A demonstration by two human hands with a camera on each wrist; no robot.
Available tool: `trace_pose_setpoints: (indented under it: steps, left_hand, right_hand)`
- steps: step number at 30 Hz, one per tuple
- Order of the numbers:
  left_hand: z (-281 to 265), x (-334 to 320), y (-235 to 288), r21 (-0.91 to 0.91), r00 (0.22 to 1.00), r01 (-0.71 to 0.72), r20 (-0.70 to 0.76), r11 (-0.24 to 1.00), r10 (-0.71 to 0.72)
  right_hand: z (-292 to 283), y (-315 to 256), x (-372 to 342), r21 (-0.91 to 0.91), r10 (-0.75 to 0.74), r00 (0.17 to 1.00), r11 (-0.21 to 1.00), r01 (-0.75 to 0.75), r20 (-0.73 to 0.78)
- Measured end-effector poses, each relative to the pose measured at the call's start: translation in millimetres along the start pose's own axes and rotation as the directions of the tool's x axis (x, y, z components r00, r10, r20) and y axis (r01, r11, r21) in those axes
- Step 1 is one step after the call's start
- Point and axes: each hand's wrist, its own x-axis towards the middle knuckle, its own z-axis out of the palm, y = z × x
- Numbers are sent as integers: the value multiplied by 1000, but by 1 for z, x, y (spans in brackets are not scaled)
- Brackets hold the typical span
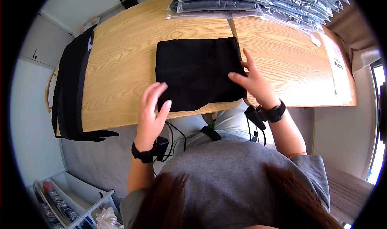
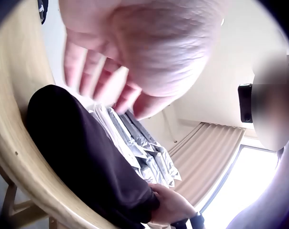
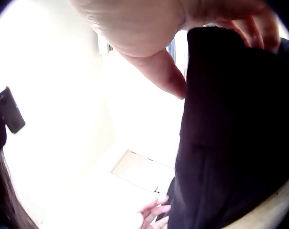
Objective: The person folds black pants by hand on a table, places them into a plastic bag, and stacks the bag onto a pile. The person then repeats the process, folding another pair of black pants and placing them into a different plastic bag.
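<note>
Cloth: folded black fabric rectangle (image 1: 197,72) on pale wood-grain bench (image 1: 117,60), near its front edge; likely soft, limp, light.
Hold: opposite sides, supporting every layer.
Left bare-handed grip (image 1: 150,116): loosely spread at near-left corner.
Right bare-handed grip (image 1: 256,82): spread about right edge, thumb over top.
Room: bare wood left and right; clear-plastic-bagged garment stack (image 1: 221,5) beyond.

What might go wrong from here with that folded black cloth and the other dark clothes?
The folded black cloth lies close to the front edge of the table, so it might slip off. The dark clothes overhang the table's left end and may slide down.
</note>
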Motion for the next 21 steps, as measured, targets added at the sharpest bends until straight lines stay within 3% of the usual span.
trace_pose_setpoints:
  steps: [2, 3, 4, 6, 7, 10, 12, 18, 21]
  left_hand:
    - [16, 1, -13, -111, 987, 162, 5, 981, -162]
    - [22, 1, -16, -35, 984, 179, 1, 983, -179]
    - [27, 1, -18, 40, 981, 196, -3, 980, -196]
    - [31, 3, -14, 74, 982, 186, 6, 980, -186]
    - [33, 4, -9, 93, 981, 190, 14, 977, -192]
    - [36, 3, -7, 108, 982, 186, 8, 977, -188]
    - [36, 2, -11, 54, 985, 173, 2, 983, -174]
    - [41, 7, -10, 38, 966, 260, -17, 965, -260]
    - [42, 7, -11, -31, 959, 283, -2, 959, -283]
  right_hand:
    - [18, 20, 2, -202, -278, 956, 946, 255, -96]
    - [20, 20, 0, -44, -174, 977, 984, 170, -121]
    - [15, 17, 0, -48, -176, 976, 984, 171, -127]
    - [8, 7, -1, -17, 31, 995, 999, -33, -93]
    - [8, 10, -2, -51, -78, 979, 996, 69, -190]
    - [8, 20, -1, -163, -67, 946, 986, 16, -316]
    - [6, 15, -4, -118, 19, 966, 992, -51, -257]
    - [11, 8, 7, -311, -70, 986, 950, 20, -150]
    - [2, 10, 16, -258, -55, 991, 966, 23, -119]
